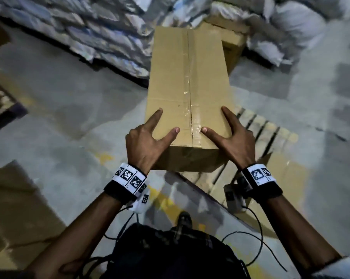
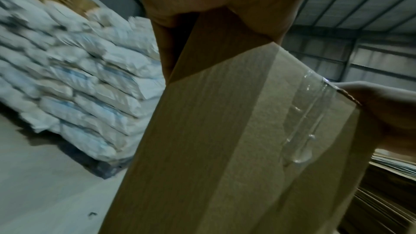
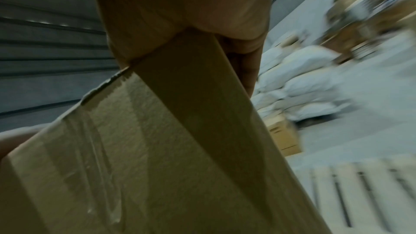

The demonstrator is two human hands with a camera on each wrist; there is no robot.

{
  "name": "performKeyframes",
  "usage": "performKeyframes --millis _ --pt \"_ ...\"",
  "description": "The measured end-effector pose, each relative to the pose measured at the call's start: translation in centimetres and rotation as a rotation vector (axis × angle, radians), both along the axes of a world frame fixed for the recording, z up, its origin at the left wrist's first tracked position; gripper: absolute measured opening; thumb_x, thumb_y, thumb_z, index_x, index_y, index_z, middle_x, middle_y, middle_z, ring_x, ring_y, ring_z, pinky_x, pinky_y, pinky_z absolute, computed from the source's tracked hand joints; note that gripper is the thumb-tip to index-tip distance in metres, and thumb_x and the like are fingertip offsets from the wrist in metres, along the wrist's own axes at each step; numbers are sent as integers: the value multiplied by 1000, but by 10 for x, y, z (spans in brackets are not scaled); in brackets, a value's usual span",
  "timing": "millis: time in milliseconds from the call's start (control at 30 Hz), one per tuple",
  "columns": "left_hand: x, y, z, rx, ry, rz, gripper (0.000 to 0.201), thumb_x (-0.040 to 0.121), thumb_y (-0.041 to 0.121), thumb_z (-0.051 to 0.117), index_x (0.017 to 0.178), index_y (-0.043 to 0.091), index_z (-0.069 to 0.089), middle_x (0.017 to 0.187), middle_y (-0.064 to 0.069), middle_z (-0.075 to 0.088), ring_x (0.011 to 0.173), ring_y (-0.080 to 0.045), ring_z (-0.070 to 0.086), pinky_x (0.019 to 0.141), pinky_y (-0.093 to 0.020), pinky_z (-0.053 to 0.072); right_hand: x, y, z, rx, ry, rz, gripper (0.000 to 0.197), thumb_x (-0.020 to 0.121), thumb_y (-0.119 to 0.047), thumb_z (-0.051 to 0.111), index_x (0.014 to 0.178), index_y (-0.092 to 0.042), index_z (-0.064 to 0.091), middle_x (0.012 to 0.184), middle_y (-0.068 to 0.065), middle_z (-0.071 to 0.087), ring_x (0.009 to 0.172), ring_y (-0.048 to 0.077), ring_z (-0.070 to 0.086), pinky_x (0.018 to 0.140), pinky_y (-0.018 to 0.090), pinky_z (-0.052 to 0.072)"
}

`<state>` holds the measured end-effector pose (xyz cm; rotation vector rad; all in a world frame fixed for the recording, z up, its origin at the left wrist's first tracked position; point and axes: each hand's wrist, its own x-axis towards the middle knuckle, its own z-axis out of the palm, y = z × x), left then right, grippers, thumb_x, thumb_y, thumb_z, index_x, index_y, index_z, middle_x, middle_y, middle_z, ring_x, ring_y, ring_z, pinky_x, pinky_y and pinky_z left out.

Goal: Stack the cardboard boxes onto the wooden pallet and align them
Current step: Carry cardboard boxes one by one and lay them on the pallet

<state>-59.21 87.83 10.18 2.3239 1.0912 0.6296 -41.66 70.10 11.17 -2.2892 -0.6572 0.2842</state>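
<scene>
A long cardboard box is held up in the air, its near end close to the person and its far end pointing away. Clear tape runs down the middle of its top. Under the box's right side sits the wooden pallet — its slats show just past the box's right edge. Grey floor lies open to the left of the box, and more floor lies open to the right, past the pallet. Stacked white sacks stand far off on the left, and another box sits beyond the far end.

The left hand grips the near left corner: the pointing finger and thumb lie flat and spread wide on top, and the other fingers wrap down the side. The right hand does the same on the near right corner — finger and thumb spread on top, the other fingers down the side wall.
</scene>
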Motion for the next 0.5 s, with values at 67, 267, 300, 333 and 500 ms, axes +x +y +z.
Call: performKeyframes --millis 67,267,300,333,500 --pt "26 -8 -6 1 11 -105 73 83 81 61 147 48 51 122 -6 74 115 -26 68 98 -34 50 12 -23 -1 -26 19 -82 95 68 -91 65 151 -55 37 141 -7 64 124 25 64 107 38 50" --pt "77 -37 -34 -49 40 -411 69 89 80 51 150 50 47 118 -11 74 110 -27 68 94 -35 50 20 -87 -15 -51 3 -312 95 68 -91 65 151 -54 37 144 -13 62 125 23 64 108 37 48" --pt "86 -44 -42 -41 19 -451 69 89 79 52 149 47 49 117 -10 75 108 -27 69 93 -34 51 19 -98 -21 -56 -7 -354 95 69 -90 64 152 -53 37 144 -12 61 125 23 63 108 37 48" --pt "91 -51 -49 -23 2 -474 68 89 77 53 148 44 52 115 -11 76 104 -27 71 90 -34 52 18 -107 -25 -65 -10 -379 94 70 -91 64 152 -53 36 144 -11 61 126 24 63 108 37 47" --pt "115 -82 -77 -70 48 -610 64 93 69 57 152 43 48 102 -11 76 97 -27 69 92 -35 53 14 -145 -57 -41 12 -518 87 75 -81 68 152 -50 40 149 -13 56 132 23 57 108 28 40"
